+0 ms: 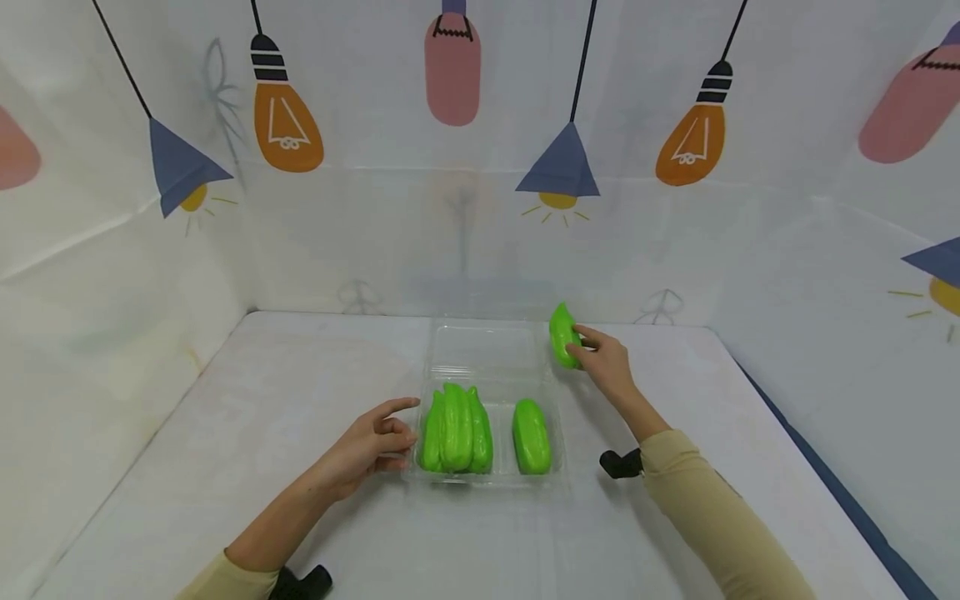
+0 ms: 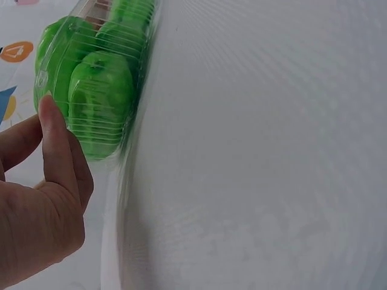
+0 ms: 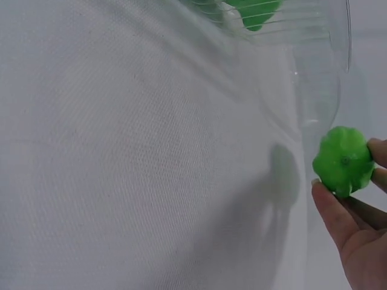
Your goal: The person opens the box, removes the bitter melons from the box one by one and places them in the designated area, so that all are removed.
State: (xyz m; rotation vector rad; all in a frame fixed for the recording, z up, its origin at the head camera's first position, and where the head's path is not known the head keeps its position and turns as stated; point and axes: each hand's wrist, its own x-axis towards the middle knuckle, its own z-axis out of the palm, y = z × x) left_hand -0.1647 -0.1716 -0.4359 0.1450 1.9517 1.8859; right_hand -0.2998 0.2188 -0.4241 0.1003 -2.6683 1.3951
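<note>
A long, ridged, bright green toy vegetable [image 1: 564, 337] is pinched between the thumb and fingers of my right hand [image 1: 604, 363], raised above the right far side of a clear plastic clamshell box [image 1: 491, 479]. The right wrist view shows the lobed end of this green vegetable [image 3: 343, 161]. Inside the box, several similar green vegetables [image 1: 456, 429] lie side by side at the left, and another green vegetable [image 1: 532, 437] lies apart at the right. My left hand [image 1: 375, 446] rests its fingertips against the box's left edge, fingers loosely bent. In the left wrist view, a fingertip touches the box wall [image 2: 42, 81].
The hinged lid [image 1: 487, 346] of the box lies back toward the wall. A white cloth covers the table [image 1: 247, 408]. Behind it hangs a white curtain [image 1: 360, 225] printed with lamps. Black wrist mounts [image 1: 621, 463] sit on both forearms.
</note>
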